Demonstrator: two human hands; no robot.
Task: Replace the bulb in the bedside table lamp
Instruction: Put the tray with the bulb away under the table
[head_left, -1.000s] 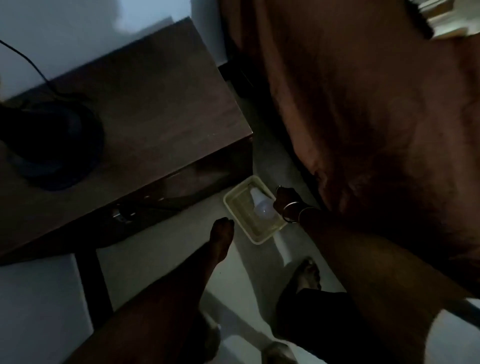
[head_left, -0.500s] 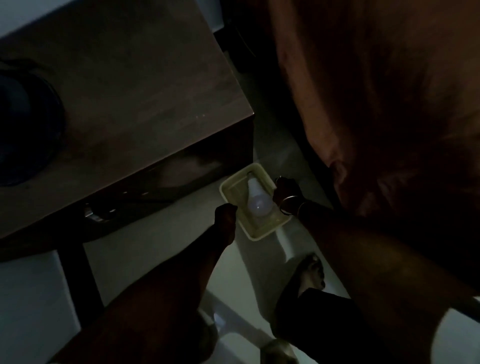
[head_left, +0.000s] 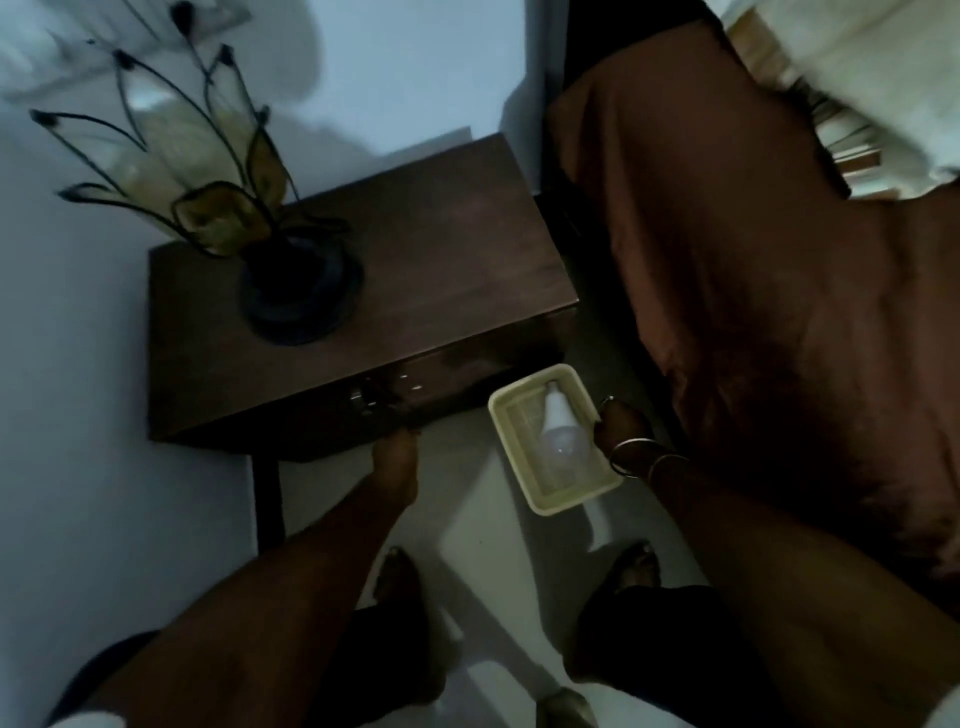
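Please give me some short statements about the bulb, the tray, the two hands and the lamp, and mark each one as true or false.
1. The white bulb lies inside the pale tray. True.
2. The left hand holds the tray. False: the right hand has its grip on the tray's edge; the left hand is at the front edge of the bedside table.
3. The lamp stands on the bedside table. True.
4. The tray rests on the tabletop beside the lamp. False: it is in front of the table, off its top, held by the right hand.
5. Bangles are worn on the right wrist. True.
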